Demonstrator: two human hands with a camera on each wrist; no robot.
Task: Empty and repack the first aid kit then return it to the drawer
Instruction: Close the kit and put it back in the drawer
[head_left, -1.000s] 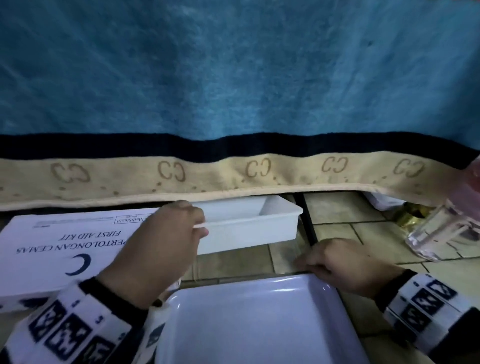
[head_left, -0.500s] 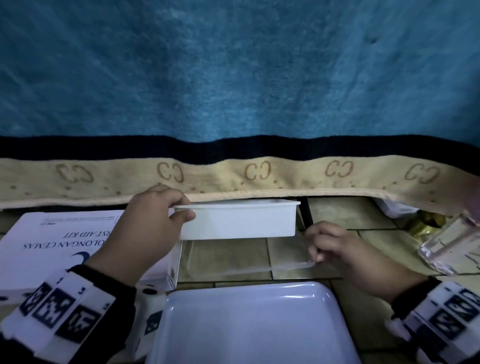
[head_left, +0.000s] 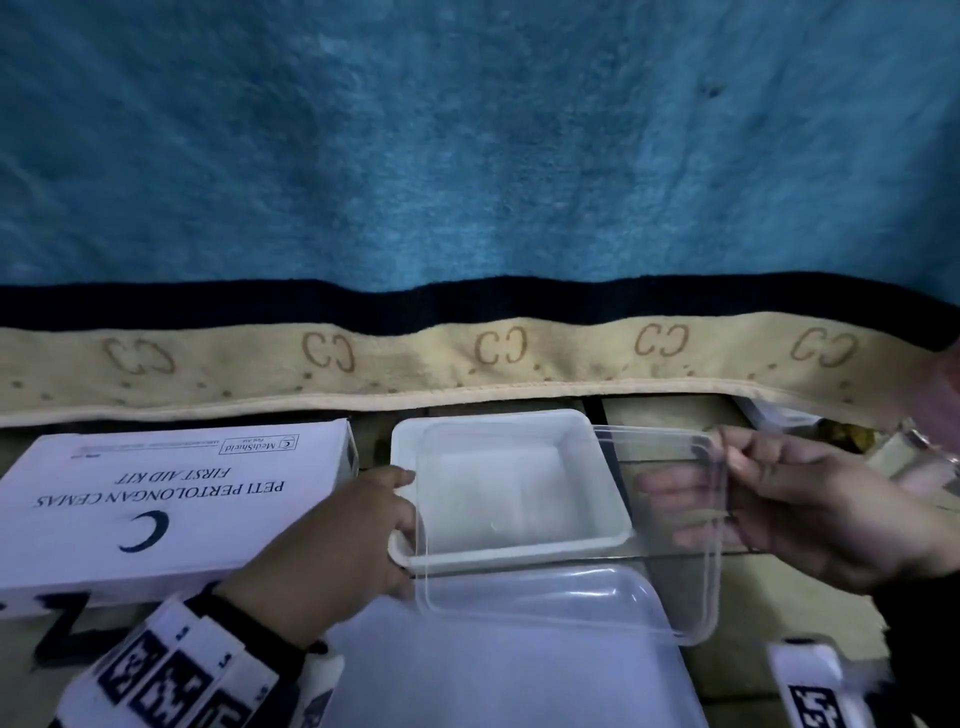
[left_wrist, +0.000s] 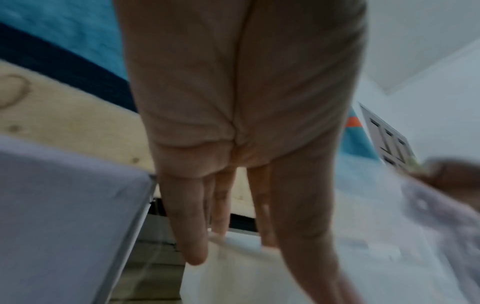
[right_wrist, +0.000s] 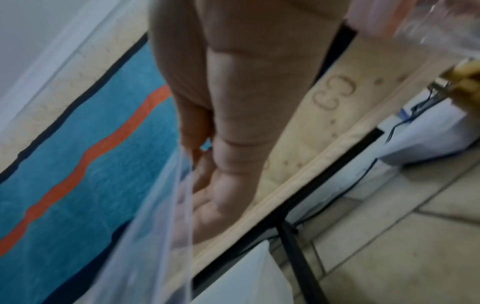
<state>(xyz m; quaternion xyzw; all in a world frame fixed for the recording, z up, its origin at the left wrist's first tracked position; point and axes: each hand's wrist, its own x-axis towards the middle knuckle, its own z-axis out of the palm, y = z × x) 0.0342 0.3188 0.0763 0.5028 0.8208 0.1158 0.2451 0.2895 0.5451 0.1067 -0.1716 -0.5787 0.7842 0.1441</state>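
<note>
A white plastic container (head_left: 470, 417) sits open side up at the centre of the head view. My left hand (head_left: 358, 525) grips its left rim, thumb on top; the left wrist view shows the fingers (left_wrist: 192, 226) reaching down onto that rim (left_wrist: 241, 244). My right hand (head_left: 789, 499) pinches a clear plastic lid (head_left: 675, 597) by its right edge, thumb above, fingers showing through from below. The lid overlaps the container's right and front sides. The lid (right_wrist: 166, 226) shows in the right wrist view beside the hand (right_wrist: 215, 185). The white first aid kit box (head_left: 171, 499) lies shut at the left.
A larger white tray (head_left: 519, 670) lies in front, close to me. A blue blanket with a beige border (head_left: 467, 358) fills the far side, above a tiled floor (head_left: 670, 410). A clear bottle (head_left: 919, 467) stands at the far right.
The left hand has turned the container from side-on to open side up. The right hand has lifted the clear lid off the floor and brought it over the container's right side.
</note>
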